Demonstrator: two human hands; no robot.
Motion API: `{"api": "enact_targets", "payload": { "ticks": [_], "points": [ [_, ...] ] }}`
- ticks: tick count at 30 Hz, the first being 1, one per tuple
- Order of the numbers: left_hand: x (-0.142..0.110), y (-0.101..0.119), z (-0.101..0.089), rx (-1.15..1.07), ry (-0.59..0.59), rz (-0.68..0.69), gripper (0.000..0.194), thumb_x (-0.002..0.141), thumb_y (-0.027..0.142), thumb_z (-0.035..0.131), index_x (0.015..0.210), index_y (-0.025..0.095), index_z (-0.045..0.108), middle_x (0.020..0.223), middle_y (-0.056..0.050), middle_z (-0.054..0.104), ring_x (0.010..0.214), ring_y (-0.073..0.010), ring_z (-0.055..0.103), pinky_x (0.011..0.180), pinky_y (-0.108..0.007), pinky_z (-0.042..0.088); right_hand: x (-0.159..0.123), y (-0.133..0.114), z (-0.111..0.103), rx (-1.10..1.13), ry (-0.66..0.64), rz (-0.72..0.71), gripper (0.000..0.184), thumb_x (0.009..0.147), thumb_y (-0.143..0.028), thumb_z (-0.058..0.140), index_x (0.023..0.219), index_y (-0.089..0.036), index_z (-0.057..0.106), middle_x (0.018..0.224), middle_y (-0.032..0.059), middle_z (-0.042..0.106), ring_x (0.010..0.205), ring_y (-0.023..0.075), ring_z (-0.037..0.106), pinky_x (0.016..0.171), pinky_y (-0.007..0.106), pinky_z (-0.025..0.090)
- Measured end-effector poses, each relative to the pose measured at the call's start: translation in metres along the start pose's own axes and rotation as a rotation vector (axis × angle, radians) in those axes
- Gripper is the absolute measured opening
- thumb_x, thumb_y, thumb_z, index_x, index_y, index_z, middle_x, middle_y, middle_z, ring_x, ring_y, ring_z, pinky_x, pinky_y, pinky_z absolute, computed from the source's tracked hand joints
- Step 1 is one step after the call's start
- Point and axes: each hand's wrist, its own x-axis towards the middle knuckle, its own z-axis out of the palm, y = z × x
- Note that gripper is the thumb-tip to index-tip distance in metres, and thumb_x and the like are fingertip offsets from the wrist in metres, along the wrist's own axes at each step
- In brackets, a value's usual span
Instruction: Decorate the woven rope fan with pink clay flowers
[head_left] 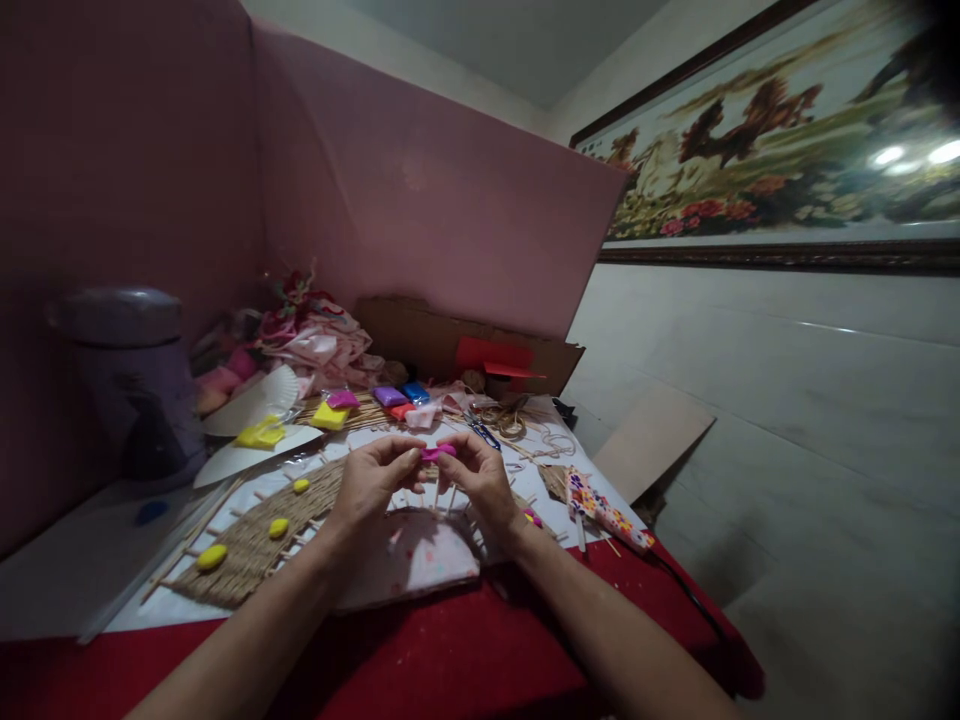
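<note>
- Two hands meet over the middle of the table (435,655), and between them is a small bright magenta lump of what looks like soft modelling clay (432,454).
- The left hand (384,478) has its thumb and fingers pinched on the left end of the magenta lump; the right hand (480,478) grips the right end in the same way, and the fingertips nearly meet.
- The lump should be very light, so weight is unlikely to matter; it is probably soft and pliable, taking a dent from any firm press.
- It looks matt rather than wet, so slipping seems a small risk; smearing, sticking to the skin or tearing if tugged seem likelier.
- Holding it by its two ends, with the flat pads of thumb and forefinger, suits it best; nails would probably mark it.
- Below the hands lies a curved brown panel of coarse cord woven over thin wooden sticks (244,530). It appears stiff along the sticks, whose projecting ends could snag or snap, so the woven band seems the safer place to hold.
- Three rounded yellow clay blobs (212,557) sit on the panel's left part; they likely squash easily and are best touched lightly at the sides.
</note>
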Motion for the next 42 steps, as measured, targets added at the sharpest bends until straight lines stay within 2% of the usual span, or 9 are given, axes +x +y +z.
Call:
{"api": "enact_targets", "payload": {
  "ticks": [5, 10, 15, 21, 27, 31, 35, 38, 42],
  "points": [
    [-0.001, -0.002, 0.002, 0.277, -0.005, 0.176, 0.029, 0.061, 0.028, 0.073, 0.087, 0.013, 0.070, 0.064, -0.004, 0.065, 0.053, -0.0138, 0.056, 0.045, -0.024, 0.045, 0.000, -0.003, -0.003, -0.072, -0.015, -0.013, 0.023, 0.073, -0.031, 0.068, 0.091, -0.018, 0.060, 0.063, -0.0043, 0.056, 0.049, 0.0078, 0.050, 0.047, 0.021, 0.046],
    [-0.003, -0.004, 0.004, 0.438, 0.000, 0.285, 0.010, 0.065, 0.020, 0.067, 0.073, 0.019, 0.073, 0.068, -0.004, 0.067, 0.059, -0.0145, 0.057, 0.052, -0.022, 0.043, -0.001, -0.004, -0.002, -0.124, -0.042, -0.042, 0.019, 0.074, -0.031, 0.066, 0.089, -0.019, 0.063, 0.063, -0.0040, 0.055, 0.051, 0.0078, 0.050, 0.048, 0.020, 0.046],
    [-0.003, -0.006, 0.003, 0.539, 0.026, 0.376, 0.007, 0.064, 0.017, 0.064, 0.066, 0.019, 0.070, 0.060, -0.001, 0.064, 0.055, -0.0120, 0.053, 0.055, -0.021, 0.040, -0.003, -0.004, 0.001, -0.125, -0.089, -0.012, 0.019, 0.073, -0.032, 0.068, 0.086, -0.019, 0.062, 0.071, -0.0015, 0.058, 0.059, 0.0105, 0.056, 0.052, 0.023, 0.050],
    [0.004, -0.002, -0.006, 0.157, 0.206, 0.131, 0.014, 0.062, 0.021, 0.066, 0.075, 0.015, 0.063, 0.060, 0.000, 0.063, 0.048, -0.0106, 0.052, 0.047, -0.022, 0.043, -0.003, -0.012, 0.001, -0.036, 0.029, -0.036, 0.022, 0.074, -0.033, 0.067, 0.089, -0.019, 0.060, 0.064, -0.0031, 0.057, 0.053, 0.0097, 0.053, 0.051, 0.024, 0.049],
    [0.004, 0.002, -0.003, -0.149, -0.016, -0.120, 0.025, 0.064, 0.028, 0.072, 0.076, 0.010, 0.060, 0.059, -0.004, 0.063, 0.042, -0.0082, 0.051, 0.039, -0.019, 0.039, 0.002, -0.007, -0.007, 0.011, 0.058, 0.015, 0.028, 0.074, -0.042, 0.066, 0.088, -0.018, 0.061, 0.064, -0.0022, 0.057, 0.049, 0.0086, 0.050, 0.046, 0.023, 0.046],
    [0.002, 0.002, -0.003, -0.209, -0.006, -0.225, 0.026, 0.069, 0.035, 0.071, 0.069, 0.012, 0.058, 0.049, 0.001, 0.055, 0.035, -0.0042, 0.043, 0.033, -0.013, 0.030, 0.003, -0.005, -0.006, 0.093, 0.035, 0.085, 0.031, 0.071, -0.044, 0.069, 0.085, -0.017, 0.062, 0.064, -0.0018, 0.057, 0.048, 0.0081, 0.050, 0.044, 0.022, 0.044],
    [0.000, 0.005, -0.003, -0.269, -0.009, -0.263, 0.005, 0.071, 0.011, 0.066, 0.074, 0.010, 0.063, 0.056, -0.002, 0.059, 0.041, -0.0041, 0.048, 0.039, -0.013, 0.040, 0.003, -0.006, -0.006, 0.140, 0.041, 0.104, 0.031, 0.071, -0.044, 0.069, 0.083, -0.016, 0.062, 0.064, -0.0013, 0.058, 0.048, 0.0075, 0.049, 0.043, 0.020, 0.043],
    [-0.002, 0.008, -0.002, -0.296, -0.018, -0.277, 0.018, 0.067, -0.004, 0.060, 0.079, 0.009, 0.066, 0.071, -0.008, 0.066, 0.054, -0.0075, 0.058, 0.053, -0.017, 0.050, 0.002, -0.008, -0.006, 0.148, 0.082, 0.100, 0.030, 0.071, -0.042, 0.070, 0.083, -0.016, 0.061, 0.065, -0.0016, 0.057, 0.048, 0.0074, 0.050, 0.043, 0.020, 0.042],
    [-0.001, 0.006, -0.003, -0.268, -0.017, -0.273, 0.021, 0.064, -0.002, 0.066, 0.081, 0.010, 0.066, 0.074, -0.008, 0.067, 0.056, -0.0082, 0.059, 0.054, -0.017, 0.050, 0.002, -0.010, -0.006, 0.115, 0.114, 0.108, 0.030, 0.072, -0.042, 0.069, 0.085, -0.017, 0.061, 0.065, -0.0018, 0.057, 0.048, 0.0073, 0.050, 0.043, 0.019, 0.041]
  ]
}}
